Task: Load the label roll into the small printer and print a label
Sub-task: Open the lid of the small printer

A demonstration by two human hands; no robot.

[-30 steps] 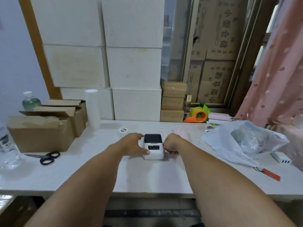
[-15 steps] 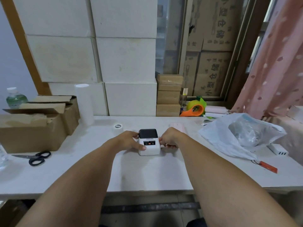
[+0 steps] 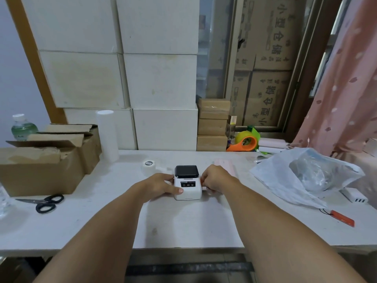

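A small white printer point(image 3: 187, 189) with a black lid stands at the middle of the white table point(image 3: 183, 223), lid closed. My left hand point(image 3: 161, 185) grips its left side, thumb on the front corner. My right hand point(image 3: 214, 178) is curled against its right side, fingers pinching something small there that I cannot make out. A white label roll point(image 3: 148, 166) with a dark core lies on the table just behind and left of the printer, untouched.
Open cardboard boxes point(image 3: 47, 158) and black scissors point(image 3: 46, 203) lie at the left. A tall white cylinder point(image 3: 107, 135) stands behind the roll. A white plastic bag point(image 3: 306, 176), a white charger point(image 3: 355, 196), an orange tag point(image 3: 342, 218) and an orange tape dispenser point(image 3: 244, 142) occupy the right.
Both hands stay on the printer's sides with hardly any shift. The view itself has moved a little.
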